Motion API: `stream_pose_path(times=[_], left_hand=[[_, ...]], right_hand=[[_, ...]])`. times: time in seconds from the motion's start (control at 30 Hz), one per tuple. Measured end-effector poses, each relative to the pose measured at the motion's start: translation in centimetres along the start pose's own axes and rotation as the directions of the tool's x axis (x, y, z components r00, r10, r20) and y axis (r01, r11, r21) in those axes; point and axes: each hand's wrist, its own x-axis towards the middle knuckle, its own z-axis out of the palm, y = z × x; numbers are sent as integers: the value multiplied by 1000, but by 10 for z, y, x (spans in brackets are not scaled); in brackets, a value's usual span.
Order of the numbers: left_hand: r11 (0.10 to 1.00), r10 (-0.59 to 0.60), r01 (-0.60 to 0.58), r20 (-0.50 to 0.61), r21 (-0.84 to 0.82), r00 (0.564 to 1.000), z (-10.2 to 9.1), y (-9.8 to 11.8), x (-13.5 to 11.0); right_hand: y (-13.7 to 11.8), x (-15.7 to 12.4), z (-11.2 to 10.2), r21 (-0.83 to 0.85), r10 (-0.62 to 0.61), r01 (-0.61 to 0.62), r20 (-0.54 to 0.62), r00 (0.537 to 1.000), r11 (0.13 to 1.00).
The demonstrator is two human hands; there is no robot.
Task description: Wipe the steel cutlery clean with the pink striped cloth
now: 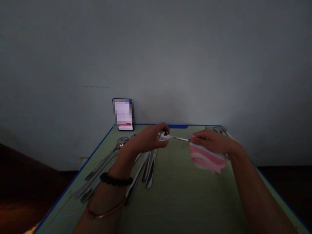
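Note:
A shiny metal spoon [179, 138] is held level above the table between my two hands. My left hand [152, 136] grips it at the bowl end, thumb and fingers curled round the rim. My right hand [211, 140] is closed on the handle's far end together with a pink and white striped cloth [207, 159], which hangs below the fingers and hides the handle tip. Beneath and beside my left forearm lie ladles [122, 140] and several other long metal utensils [149, 174], partly covered by the arm.
The pale green table [185, 201] has a blue edge. Against the grey wall [195, 65] at the back left leans a phone [123, 112] with a lit, blurred screen. More metal cutlery [216, 129] lies at the back right corner, partly behind my right hand.

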Motion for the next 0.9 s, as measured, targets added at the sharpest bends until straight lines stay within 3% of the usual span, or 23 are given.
stream_pose_path(times=[0.23, 0.37, 0.47, 0.7, 0.9], left_hand=[[996, 84, -86, 93, 9, 992, 12, 25, 9], [993, 115, -117, 118, 11, 986, 17, 31, 12], [992, 118, -122, 115, 26, 986, 14, 23, 10], [1000, -15, 13, 49, 25, 999, -1, -12, 0], [990, -121, 124, 51, -66, 991, -12, -21, -8]], right_hand=[[-23, 16, 15, -96, -142, 141, -2, 990, 985], [-21, 20, 20, -63, -146, 146, 2, 989, 987], [-14, 19, 17, -35, -123, 124, 13, 992, 992], [7, 11, 9, 57, -9, 8, 28, 1000, 998], [18, 8, 6, 83, 21, -20, -20, 1000, 996]])
